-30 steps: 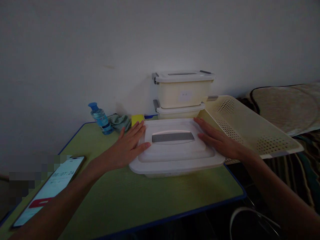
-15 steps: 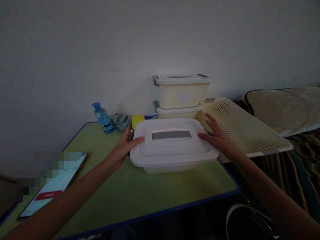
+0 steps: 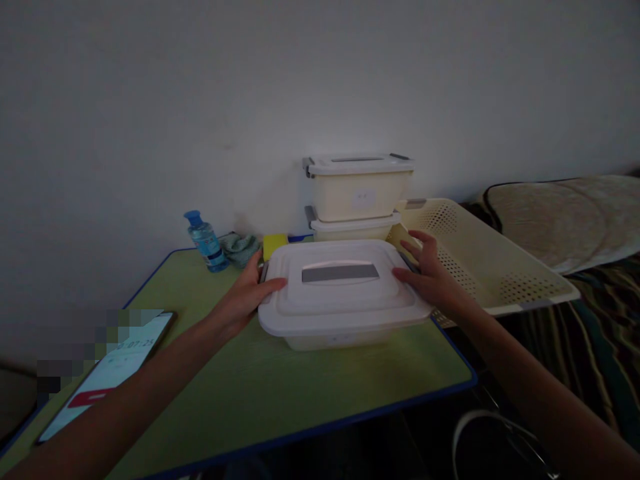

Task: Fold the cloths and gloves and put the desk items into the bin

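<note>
Moved outward: left hand (image 3: 247, 292), clasping storage-box lid (image 3: 340, 299); right hand (image 3: 429, 272), fingers spread. Edge-gripping step, apparently; next move calls for even pressure.

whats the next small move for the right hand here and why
Perhaps curl the right hand's fingers down toward the lid's right edge: its thumb is over the lid, but its fingers spread outward, while the left hand is at the left edge.

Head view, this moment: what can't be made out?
All in the head view:
Front box: contents hidden by the lid.
Left hand: some fingers hidden by the hand itself.
Phone: partly covered by left forearm and pixelation.
Upper box: label too small to read.
Cushion: cut off by right edge.
</note>
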Action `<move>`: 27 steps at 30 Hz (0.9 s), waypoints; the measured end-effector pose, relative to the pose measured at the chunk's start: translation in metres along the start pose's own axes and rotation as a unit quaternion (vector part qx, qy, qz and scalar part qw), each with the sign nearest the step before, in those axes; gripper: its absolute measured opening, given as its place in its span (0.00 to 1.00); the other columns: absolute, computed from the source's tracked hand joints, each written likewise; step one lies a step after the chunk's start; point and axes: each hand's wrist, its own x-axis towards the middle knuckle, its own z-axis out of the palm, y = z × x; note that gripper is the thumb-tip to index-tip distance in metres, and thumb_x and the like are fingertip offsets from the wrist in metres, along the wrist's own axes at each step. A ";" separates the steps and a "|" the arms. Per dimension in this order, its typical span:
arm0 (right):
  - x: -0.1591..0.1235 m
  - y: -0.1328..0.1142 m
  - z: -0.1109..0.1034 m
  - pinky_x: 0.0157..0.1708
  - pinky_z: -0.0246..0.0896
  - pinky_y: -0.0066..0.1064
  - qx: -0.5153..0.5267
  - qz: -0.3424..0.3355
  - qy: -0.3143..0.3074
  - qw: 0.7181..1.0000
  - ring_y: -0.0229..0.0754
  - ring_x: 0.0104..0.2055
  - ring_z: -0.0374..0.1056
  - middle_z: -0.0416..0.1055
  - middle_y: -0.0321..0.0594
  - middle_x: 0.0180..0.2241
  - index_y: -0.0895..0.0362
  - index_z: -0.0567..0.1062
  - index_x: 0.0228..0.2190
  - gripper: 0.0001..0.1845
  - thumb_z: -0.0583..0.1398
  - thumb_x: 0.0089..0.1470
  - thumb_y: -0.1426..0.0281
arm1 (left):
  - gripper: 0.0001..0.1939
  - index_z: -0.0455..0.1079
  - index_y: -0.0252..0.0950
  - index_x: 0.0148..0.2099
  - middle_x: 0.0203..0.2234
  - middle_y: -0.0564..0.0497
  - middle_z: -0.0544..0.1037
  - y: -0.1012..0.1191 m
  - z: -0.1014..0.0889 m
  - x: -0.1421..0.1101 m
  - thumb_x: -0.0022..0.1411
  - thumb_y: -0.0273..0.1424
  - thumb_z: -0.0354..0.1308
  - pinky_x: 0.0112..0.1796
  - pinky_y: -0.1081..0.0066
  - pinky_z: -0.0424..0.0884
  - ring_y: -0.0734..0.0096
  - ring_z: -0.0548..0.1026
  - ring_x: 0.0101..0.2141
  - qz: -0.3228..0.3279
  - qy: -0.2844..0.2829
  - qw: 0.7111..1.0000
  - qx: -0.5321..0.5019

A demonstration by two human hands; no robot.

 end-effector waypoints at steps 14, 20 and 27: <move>0.002 -0.002 0.002 0.56 0.44 0.52 -0.109 -0.016 0.001 0.994 0.54 0.57 0.54 0.59 0.52 0.50 0.53 0.50 0.41 0.25 0.55 0.40 0.69 | 0.44 0.45 0.41 0.62 0.51 0.45 0.68 0.013 0.004 -0.001 0.45 0.20 0.60 0.40 0.67 0.73 0.63 0.73 0.44 -0.044 0.010 0.999 0.008; 0.001 -0.004 0.003 0.55 0.46 0.51 -0.154 -0.025 -0.018 0.988 0.53 0.56 0.55 0.58 0.54 0.49 0.54 0.49 0.40 0.21 0.52 0.43 0.70 | 0.46 0.40 0.40 0.64 0.55 0.46 0.64 0.021 0.007 -0.006 0.47 0.19 0.59 0.48 0.68 0.67 0.64 0.67 0.50 -0.052 -0.011 0.998 0.024; -0.001 -0.006 0.005 0.56 0.45 0.51 -0.149 -0.039 -0.023 0.988 0.50 0.57 0.54 0.59 0.50 0.49 0.52 0.51 0.37 0.16 0.50 0.44 0.73 | 0.47 0.38 0.39 0.64 0.56 0.43 0.61 0.020 0.007 -0.003 0.47 0.18 0.58 0.54 0.61 0.58 0.61 0.63 0.53 -0.059 0.005 0.998 0.031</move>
